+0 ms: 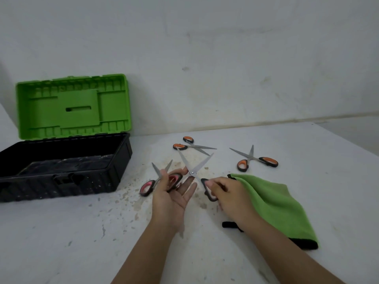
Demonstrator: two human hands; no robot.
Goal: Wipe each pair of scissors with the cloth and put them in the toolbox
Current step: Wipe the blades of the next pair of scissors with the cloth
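left hand (174,193) palm-up, right hand (227,193) gripping scissors (193,171)

stained white table (307,181); scuffed grey wall (225,58)

Left hand (174,193) palm-up, fingers (187,188) extended; right hand (227,193) curled in a grip.

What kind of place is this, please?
Probably a plain workroom or storage corner: a bare white wall, a stained white table speckled with debris, and an open toolbox beside loose scissors.
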